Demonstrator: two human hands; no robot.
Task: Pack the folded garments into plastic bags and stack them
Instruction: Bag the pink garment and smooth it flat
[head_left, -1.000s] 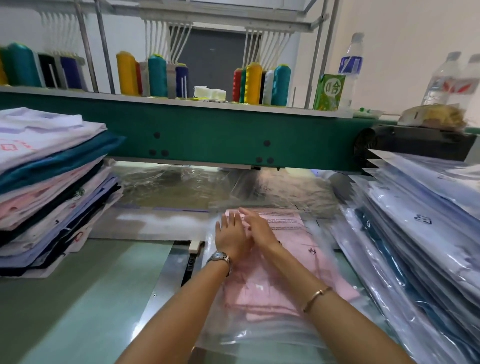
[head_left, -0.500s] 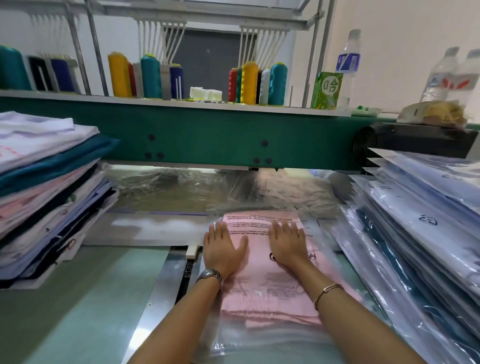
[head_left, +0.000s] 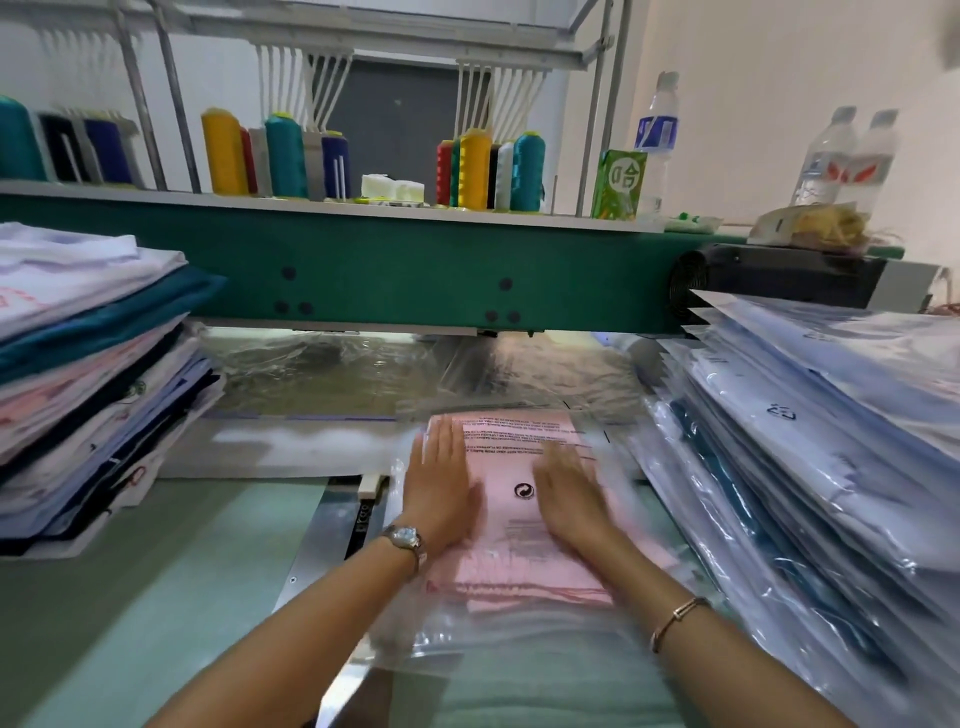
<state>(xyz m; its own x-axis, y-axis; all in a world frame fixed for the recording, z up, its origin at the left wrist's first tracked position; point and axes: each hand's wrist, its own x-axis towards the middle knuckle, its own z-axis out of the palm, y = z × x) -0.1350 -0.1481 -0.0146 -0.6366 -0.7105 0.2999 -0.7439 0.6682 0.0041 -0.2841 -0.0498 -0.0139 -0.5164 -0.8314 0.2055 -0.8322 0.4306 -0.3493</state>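
A pink folded garment (head_left: 519, 519) lies in a clear printed plastic bag (head_left: 467, 639) in front of me on the table. My left hand (head_left: 441, 488) presses flat on the bag's left side, fingers straight. My right hand (head_left: 571, 499) lies flat on its right side and is motion-blurred. A stack of unbagged folded garments (head_left: 88, 374) sits at the left. A tall leaning stack of bagged garments (head_left: 810, 467) rises at the right.
Loose empty plastic bags (head_left: 337, 374) lie behind the pink garment, under a green machine beam (head_left: 395, 270). On the shelf above stand thread cones (head_left: 488, 166), a green carton (head_left: 618, 184) and water bottles (head_left: 841, 156). Bare green tabletop (head_left: 156, 597) lies at the lower left.
Both hands went from pinching the bag's far edge together to lying flat and apart on the bag, then slid slightly toward me, the right hand still moving.
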